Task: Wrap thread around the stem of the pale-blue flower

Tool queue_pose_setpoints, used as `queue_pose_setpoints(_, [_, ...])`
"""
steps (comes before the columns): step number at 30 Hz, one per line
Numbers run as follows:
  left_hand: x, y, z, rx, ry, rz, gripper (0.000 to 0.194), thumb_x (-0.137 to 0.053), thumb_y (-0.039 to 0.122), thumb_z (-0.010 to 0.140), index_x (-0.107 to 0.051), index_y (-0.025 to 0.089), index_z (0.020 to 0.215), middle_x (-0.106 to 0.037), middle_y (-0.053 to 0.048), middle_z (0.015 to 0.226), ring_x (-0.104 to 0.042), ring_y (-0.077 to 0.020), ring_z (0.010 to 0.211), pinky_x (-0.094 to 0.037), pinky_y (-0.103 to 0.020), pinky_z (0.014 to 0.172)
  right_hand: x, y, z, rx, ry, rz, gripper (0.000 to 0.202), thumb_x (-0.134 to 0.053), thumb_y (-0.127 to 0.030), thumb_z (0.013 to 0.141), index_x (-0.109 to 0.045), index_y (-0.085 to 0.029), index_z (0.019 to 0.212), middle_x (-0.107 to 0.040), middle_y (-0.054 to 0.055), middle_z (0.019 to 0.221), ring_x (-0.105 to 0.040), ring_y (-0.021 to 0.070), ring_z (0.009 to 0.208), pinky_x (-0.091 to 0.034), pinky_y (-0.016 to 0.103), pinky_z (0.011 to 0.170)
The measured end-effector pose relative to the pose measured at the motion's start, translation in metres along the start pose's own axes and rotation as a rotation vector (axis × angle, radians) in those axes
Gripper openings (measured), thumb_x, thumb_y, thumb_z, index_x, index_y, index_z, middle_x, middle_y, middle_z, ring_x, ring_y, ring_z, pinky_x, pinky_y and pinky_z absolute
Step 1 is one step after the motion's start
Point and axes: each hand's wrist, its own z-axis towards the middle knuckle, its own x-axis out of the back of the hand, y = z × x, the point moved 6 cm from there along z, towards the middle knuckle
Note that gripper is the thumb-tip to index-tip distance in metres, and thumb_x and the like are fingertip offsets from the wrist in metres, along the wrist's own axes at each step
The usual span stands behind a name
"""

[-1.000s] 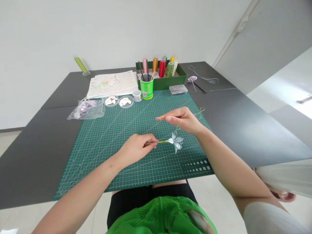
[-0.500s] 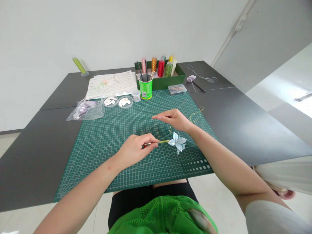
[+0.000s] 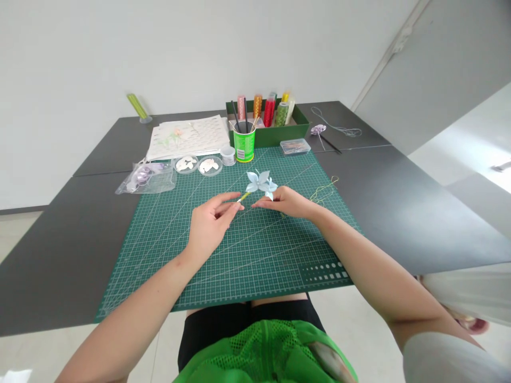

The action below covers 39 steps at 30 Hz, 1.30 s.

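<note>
Over the cutting mat [image 3: 239,266], the artificial flower's stem [image 3: 245,196] is pinched by the left hand [image 3: 209,221]; petals [image 3: 252,187] are best left unpressed. The right hand's [image 3: 286,202] opening and hold cannot be told.

Pale blue flower [image 3: 257,182], yellow-green stem [image 3: 245,196], white-gridded green mat [image 3: 239,260].

A pale blue flower [image 3: 259,183] is held over the green mat [image 3: 247,260], its pointed petals spread open, with more petals clustered at its right. Its yellow-green stem [image 3: 245,196], pinched by the left hand [image 3: 211,219], is slanted toward the near left.
</note>
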Motion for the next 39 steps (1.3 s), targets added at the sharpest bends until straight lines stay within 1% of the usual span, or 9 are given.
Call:
queue_pose_setpoints(8, [0.008,-0.009,0.008,0.043,0.069,-0.083,0.031,-0.069,0.040,0.092,-0.079,0.018,0.111,-0.081,-0.006,0.087,-0.051,-0.0087,0.046,-0.047,-0.024,0.048,0.001,-0.016,-0.005,0.044,-0.074,0.037,0.037,-0.065,-0.049,0.092,-0.083,-0.020,0.105,-0.080,0.005,0.094,-0.061,0.0132,0.070,-0.043,0.027,0.063])
queue_pose_setpoints(15, [0.004,-0.015,0.008,0.051,0.072,-0.164,0.030,-0.071,0.040,0.091,-0.080,0.018,0.110,-0.081,-0.007,0.087,-0.051,-0.0087,0.046,-0.046,-0.024,0.048,0.003,-0.012,-0.004,0.009,-0.053,0.075,0.032,-0.074,-0.044,0.086,-0.083,-0.018,0.100,-0.065,-0.002,0.061,-0.032,0.0060,0.048,-0.023,0.025,0.047])
queue_pose_setpoints(21, [0.011,-0.018,0.012,0.080,0.116,-0.204,0.029,-0.073,0.038,0.089,-0.080,0.018,0.108,-0.080,-0.007,0.086,-0.049,-0.0079,0.047,-0.043,-0.023,0.046,0.026,-0.004,-0.004,0.039,0.337,0.554,0.038,-0.069,-0.056,0.087,-0.076,-0.019,0.089,-0.028,-0.011,0.049,-0.019,0.0068,0.045,-0.017,0.026,0.044])
queue_pose_setpoints(23, [0.013,-0.018,0.013,0.085,0.123,-0.213,0.029,-0.074,0.038,0.088,-0.080,0.018,0.108,-0.080,-0.007,0.086,-0.049,-0.0079,0.047,-0.042,-0.022,0.045,0.039,0.003,-0.005,0.013,0.438,0.581,0.040,-0.068,-0.059,0.087,-0.071,-0.019,0.084,-0.023,-0.011,0.051,-0.017,0.0070,0.045,-0.015,0.027,0.044])
queue_pose_setpoints(26, [0.014,-0.017,0.013,0.083,0.126,-0.221,0.029,-0.074,0.038,0.088,-0.080,0.018,0.108,-0.080,-0.007,0.087,-0.049,-0.0075,0.048,-0.042,-0.022,0.045,0.071,0.014,-0.015,-0.103,0.659,0.329,0.036,-0.068,-0.052,0.087,-0.065,-0.019,0.074,-0.029,-0.010,0.050,-0.021,0.0074,0.046,-0.018,0.027,0.046])
queue_pose_setpoints(29, [0.015,-0.017,0.013,0.082,0.139,-0.229,0.029,-0.074,0.037,0.088,-0.080,0.017,0.107,-0.080,-0.007,0.087,-0.049,-0.0073,0.048,-0.042,-0.022,0.045,0.120,0.019,-0.046,-0.280,1.058,-0.130,0.023,-0.070,-0.032,0.085,-0.061,-0.019,0.069,-0.040,-0.007,0.052,-0.032,0.0091,0.050,-0.027,0.028,0.055])
queue_pose_setpoints(31, [0.016,-0.017,0.013,0.085,0.149,-0.227,0.029,-0.074,0.038,0.087,-0.080,0.017,0.107,-0.080,-0.007,0.087,-0.049,-0.0074,0.048,-0.042,-0.022,0.045,0.145,0.023,-0.069,-0.414,1.220,-0.280,0.017,-0.067,-0.028,0.087,-0.063,-0.019,0.074,-0.046,-0.005,0.056,-0.038,0.0115,0.054,-0.033,0.031,0.062])
queue_pose_setpoints(35, [0.017,-0.014,0.014,0.085,0.160,-0.228,0.028,-0.074,0.037,0.088,-0.080,0.017,0.107,-0.080,-0.007,0.086,-0.048,-0.0071,0.047,-0.041,-0.022,0.045,0.172,0.029,-0.099,-0.573,1.312,-0.478,0.016,-0.059,-0.028,0.095,-0.068,-0.018,0.087,-0.064,0.008,0.082,-0.059,0.0216,0.083,-0.043,0.043,0.086])
queue_pose_setpoints(39, [0.016,-0.014,0.014,0.071,0.154,-0.221,0.027,-0.074,0.037,0.088,-0.080,0.018,0.107,-0.080,-0.007,0.085,-0.048,-0.0075,0.047,-0.042,-0.022,0.045,0.160,0.019,-0.090,-0.459,1.294,-0.735,0.023,-0.054,-0.024,0.097,-0.070,-0.018,0.111,-0.062,0.017,0.129,-0.054,0.0325,0.128,-0.029,0.061,0.113])
